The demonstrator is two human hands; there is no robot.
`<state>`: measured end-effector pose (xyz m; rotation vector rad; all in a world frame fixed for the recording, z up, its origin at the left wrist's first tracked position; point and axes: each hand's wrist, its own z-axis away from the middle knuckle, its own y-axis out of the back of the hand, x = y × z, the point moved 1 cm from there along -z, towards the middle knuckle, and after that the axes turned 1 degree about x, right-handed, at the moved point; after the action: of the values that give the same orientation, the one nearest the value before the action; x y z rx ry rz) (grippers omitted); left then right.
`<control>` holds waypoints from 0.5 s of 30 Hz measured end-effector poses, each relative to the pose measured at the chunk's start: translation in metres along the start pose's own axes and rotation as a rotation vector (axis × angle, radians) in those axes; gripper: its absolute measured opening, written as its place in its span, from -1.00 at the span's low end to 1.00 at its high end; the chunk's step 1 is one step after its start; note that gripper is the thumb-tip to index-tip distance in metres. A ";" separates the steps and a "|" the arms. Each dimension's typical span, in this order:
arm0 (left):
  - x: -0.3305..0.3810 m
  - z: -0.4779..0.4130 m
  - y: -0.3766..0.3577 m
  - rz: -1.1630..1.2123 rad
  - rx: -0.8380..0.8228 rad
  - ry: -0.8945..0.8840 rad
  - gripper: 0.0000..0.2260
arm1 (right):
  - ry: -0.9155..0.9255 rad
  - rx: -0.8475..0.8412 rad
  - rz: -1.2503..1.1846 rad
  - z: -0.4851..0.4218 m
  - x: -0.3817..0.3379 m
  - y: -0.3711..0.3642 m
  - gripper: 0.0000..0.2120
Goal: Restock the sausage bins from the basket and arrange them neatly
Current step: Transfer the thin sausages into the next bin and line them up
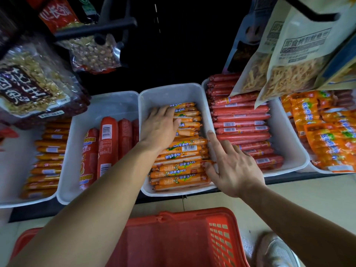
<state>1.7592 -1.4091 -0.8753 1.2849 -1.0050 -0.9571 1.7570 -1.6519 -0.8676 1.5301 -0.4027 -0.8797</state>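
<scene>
So the left hand [163,126] lies flat, grip apart, on the orange sausages [179,170] toward the 12 o'clock end of the middle bin [173,91], probably to stop the stack rolling. The right hand [233,164], grip also apart, looks to be squaring their ends at the 4 o'clock rim. The red basket [173,237] waits at 6 o'clock.

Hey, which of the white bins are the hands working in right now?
The middle bin, with the small orange sausages: the left hand rests on them, the right hand touches their ends.

Glossy film-wrapped orange sausages [179,151], smooth matt white plastic bin [173,91], red lattice plastic basket [217,239]
</scene>
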 end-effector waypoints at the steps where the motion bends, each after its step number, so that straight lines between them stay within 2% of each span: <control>1: 0.003 0.004 -0.001 0.046 -0.050 -0.002 -0.46 | -0.001 -0.002 0.001 0.000 0.000 0.000 -0.22; 4: 0.012 0.014 -0.007 0.041 -0.225 -0.037 -0.38 | -0.004 0.001 0.007 0.000 0.000 0.000 -0.23; 6: 0.009 0.007 -0.010 0.043 -0.254 -0.041 -0.40 | -0.005 -0.001 0.004 0.000 0.000 -0.001 -0.24; 9: -0.001 -0.021 -0.012 0.049 -0.230 0.024 -0.44 | -0.003 -0.002 -0.010 0.000 0.000 -0.001 -0.24; 13: 0.011 -0.023 0.001 0.153 -0.054 0.128 -0.43 | -0.015 -0.018 -0.019 0.001 0.000 0.002 -0.24; 15: 0.024 0.005 0.004 0.160 -0.089 0.096 -0.40 | -0.017 -0.028 -0.011 0.000 -0.001 0.003 -0.24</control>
<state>1.7618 -1.4332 -0.8700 1.1475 -0.9648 -0.8017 1.7570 -1.6517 -0.8641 1.5017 -0.3931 -0.9045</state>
